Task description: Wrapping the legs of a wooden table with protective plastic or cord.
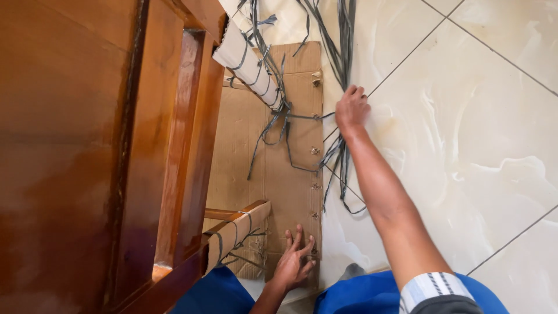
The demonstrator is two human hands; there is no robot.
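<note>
My right hand [351, 109] reaches forward over the tiled floor, its fingers closed around a bundle of grey plastic straps [342, 52] beside the edge of a flat cardboard sheet [293, 174]. My left hand [293, 263] rests flat, fingers spread, on the near end of that cardboard. Two wooden furniture legs wrapped in pale paper and tied with grey strap, one far [249, 64] and one near [235, 235], stand over the cardboard.
A large polished brown wooden furniture piece [87, 157] fills the left side. Glossy cream floor tiles [465, 134] spread to the right. My knees in blue cloth [360, 296] show at the bottom edge. Metal staples run along the cardboard's right edge.
</note>
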